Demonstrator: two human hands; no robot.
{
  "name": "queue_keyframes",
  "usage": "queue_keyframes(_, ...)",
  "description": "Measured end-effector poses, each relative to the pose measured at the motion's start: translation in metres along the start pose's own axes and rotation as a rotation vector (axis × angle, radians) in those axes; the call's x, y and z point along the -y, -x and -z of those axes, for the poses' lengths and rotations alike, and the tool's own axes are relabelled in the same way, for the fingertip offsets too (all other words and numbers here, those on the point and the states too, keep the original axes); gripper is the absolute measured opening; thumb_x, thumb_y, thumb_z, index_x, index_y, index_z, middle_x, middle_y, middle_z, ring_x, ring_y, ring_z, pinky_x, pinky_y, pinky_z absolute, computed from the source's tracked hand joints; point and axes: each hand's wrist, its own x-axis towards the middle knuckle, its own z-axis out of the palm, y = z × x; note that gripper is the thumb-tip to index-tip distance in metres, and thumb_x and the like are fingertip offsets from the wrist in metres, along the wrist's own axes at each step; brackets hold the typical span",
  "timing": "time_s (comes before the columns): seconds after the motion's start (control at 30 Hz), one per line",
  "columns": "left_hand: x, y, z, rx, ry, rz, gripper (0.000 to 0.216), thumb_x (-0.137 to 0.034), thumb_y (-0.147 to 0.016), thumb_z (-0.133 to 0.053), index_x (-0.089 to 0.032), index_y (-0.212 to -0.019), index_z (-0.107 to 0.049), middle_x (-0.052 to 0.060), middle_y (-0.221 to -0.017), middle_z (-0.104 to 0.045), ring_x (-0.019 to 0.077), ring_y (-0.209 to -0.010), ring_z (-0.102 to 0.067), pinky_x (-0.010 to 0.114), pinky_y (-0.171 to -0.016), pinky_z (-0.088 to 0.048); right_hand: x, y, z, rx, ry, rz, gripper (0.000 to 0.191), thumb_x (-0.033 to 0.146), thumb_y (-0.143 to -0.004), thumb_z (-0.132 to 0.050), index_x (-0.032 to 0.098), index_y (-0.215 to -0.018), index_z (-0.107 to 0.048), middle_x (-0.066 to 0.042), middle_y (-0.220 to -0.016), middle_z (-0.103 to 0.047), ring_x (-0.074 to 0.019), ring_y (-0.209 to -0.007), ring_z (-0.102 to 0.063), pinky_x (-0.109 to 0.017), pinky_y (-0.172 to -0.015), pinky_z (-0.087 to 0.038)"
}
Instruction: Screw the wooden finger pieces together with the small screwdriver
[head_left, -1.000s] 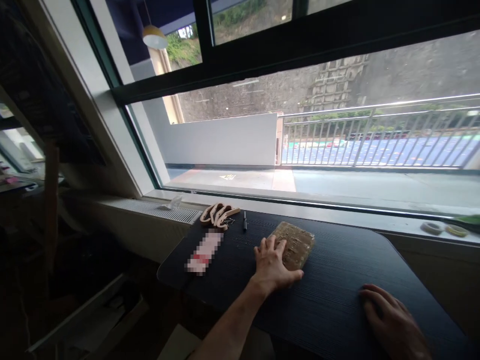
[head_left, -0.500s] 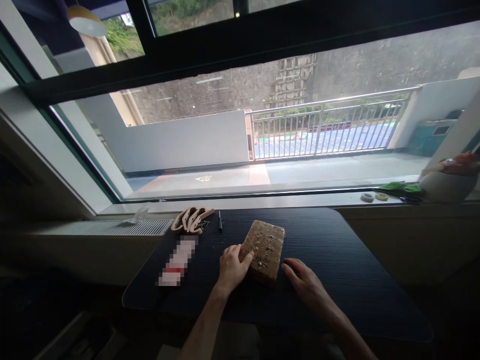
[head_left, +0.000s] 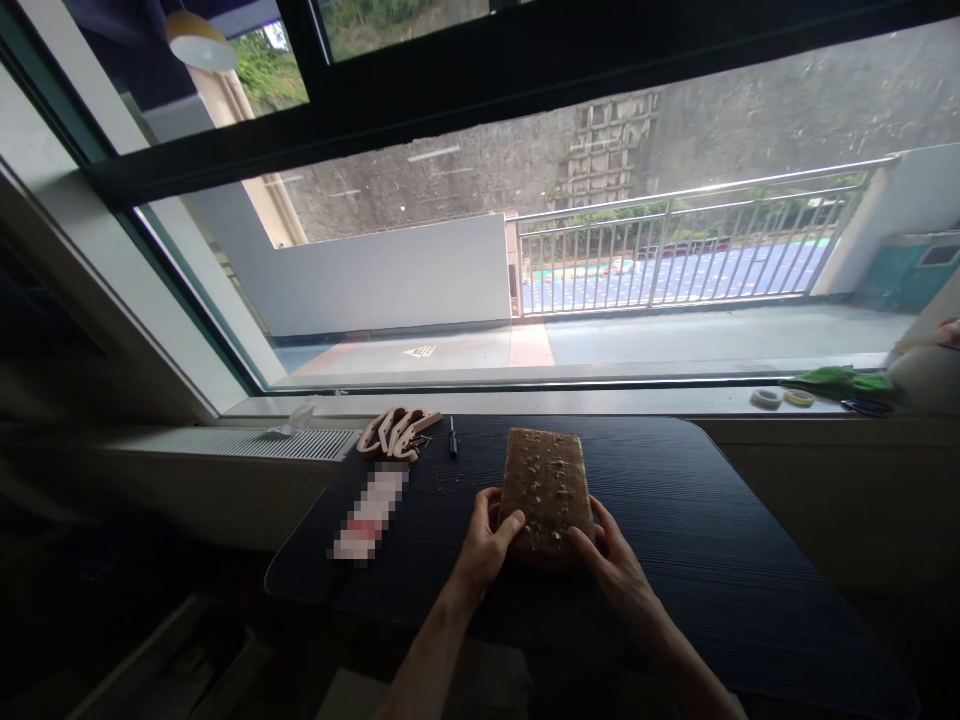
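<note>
A brown rectangular block (head_left: 546, 485) with small pale marks on its top lies on the black table (head_left: 697, 520), its long side pointing away from me. My left hand (head_left: 484, 550) grips its near left edge, thumb on top. My right hand (head_left: 611, 560) holds the near right edge, fingers curled against the side. Both hands are closed on the block.
Several curved wooden pieces (head_left: 397, 432) and a small dark screwdriver (head_left: 453, 438) lie at the table's far left. A blurred flat item (head_left: 371, 513) lies left of my hands. Tape rolls (head_left: 780, 398) and green material (head_left: 840, 380) sit on the window sill at right.
The block has been turned from a slant to square with me. My right hand moved in from the table and took its right edge; my left hand shifted onto the near left edge.
</note>
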Motion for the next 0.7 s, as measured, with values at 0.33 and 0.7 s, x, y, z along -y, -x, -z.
queue_keyframes(0.33,-0.043,-0.123,0.068,-0.58,-0.585,0.023,0.034,-0.025,-0.068,-0.067,-0.015,-0.099,-0.057,0.018,-0.125,-0.05,0.0351,-0.128,-0.036,0.045,-0.099,-0.033,0.02,0.008,0.008,-0.033,-0.044,-0.107,0.085,0.057,-0.072,-0.063,0.016,-0.141,-0.035,-0.01,-0.119,-0.062,-0.0276,-0.111,-0.055,-0.038,-0.093,-0.045)
queue_keyframes(0.7,-0.029,-0.093,0.049,-0.316,-0.074,0.261,0.039,-0.001,-0.061,-0.05,-0.013,-0.098,-0.057,0.006,-0.076,-0.058,0.0175,-0.07,-0.06,0.028,-0.06,-0.047,0.004,0.003,0.015,0.056,-0.076,0.045,0.066,0.046,-0.076,-0.064,0.02,-0.134,-0.043,-0.008,-0.126,-0.057,-0.027,-0.115,-0.052,-0.041,-0.095,-0.045)
